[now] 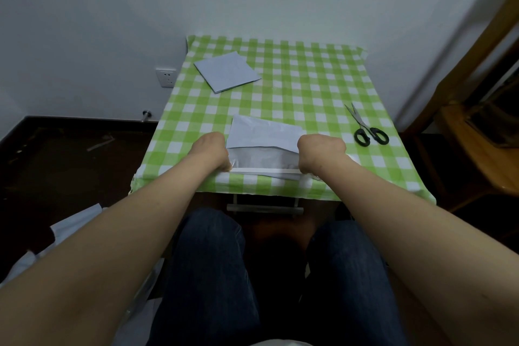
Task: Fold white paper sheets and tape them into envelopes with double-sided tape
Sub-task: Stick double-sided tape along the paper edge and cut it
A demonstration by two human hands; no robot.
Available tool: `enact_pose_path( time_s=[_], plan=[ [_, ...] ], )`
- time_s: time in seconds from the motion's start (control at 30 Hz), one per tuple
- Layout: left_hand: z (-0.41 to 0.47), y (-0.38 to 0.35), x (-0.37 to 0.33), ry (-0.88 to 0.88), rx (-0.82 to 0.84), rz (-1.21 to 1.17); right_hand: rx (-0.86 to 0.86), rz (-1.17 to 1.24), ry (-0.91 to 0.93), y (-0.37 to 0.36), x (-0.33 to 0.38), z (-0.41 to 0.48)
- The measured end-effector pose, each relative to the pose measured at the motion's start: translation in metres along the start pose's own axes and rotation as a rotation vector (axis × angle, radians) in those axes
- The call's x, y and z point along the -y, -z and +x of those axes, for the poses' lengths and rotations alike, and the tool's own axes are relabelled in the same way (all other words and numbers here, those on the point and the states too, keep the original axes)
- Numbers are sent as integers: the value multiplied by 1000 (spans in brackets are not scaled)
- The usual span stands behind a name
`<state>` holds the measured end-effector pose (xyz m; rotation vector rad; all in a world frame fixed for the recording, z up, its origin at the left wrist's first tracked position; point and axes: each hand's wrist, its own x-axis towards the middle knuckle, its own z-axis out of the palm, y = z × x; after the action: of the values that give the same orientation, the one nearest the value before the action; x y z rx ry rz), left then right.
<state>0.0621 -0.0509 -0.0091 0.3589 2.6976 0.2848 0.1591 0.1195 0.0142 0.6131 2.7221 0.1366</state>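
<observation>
Taping step: our left hand point(212, 153) and right hand point(320, 152), grips pinching each end of thin white tape strip point(264, 170) across folded white paper sheet point(264, 132). Next, we judge: press it down straight.

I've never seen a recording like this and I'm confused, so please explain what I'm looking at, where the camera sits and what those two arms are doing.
There is no machine here. The single picture comes from a wide-angle camera worn on a person's head, looking down at their own bare arms and knees. The left hand and right hand each seem to pinch one end of a thin white strip of tape, stretched along the near edge of a partly folded white paper sheet. This lies on a table covered in a green-and-white checked cloth. A second folded white paper sheet lies far left. Steel scissors with black handles lie to the right.
</observation>
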Motion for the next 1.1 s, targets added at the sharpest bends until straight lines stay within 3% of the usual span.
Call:
enact_pose_path(
  time_s=[0.33,0.5,0.57,0.7,0.87,1.1],
  plan=[
    [-3,4,-3,-38,-5,130,2,3,3,2,2,-2],
    [-5,6,11,-9,21,39,-1,-2,6,1,2,-2],
    [-8,0,10,-94,-73,-17,-1,-1,7,0,1,-1],
    [-23,-21,0,-424,-357,-87,4,16,10,1,-1,-1],
    [-33,-50,-1,-646,-303,-19,-5,37,7,2,-2,-2],
    [-39,-63,-8,-657,-202,67,-8,39,4,0,-2,-2]
  ],
)
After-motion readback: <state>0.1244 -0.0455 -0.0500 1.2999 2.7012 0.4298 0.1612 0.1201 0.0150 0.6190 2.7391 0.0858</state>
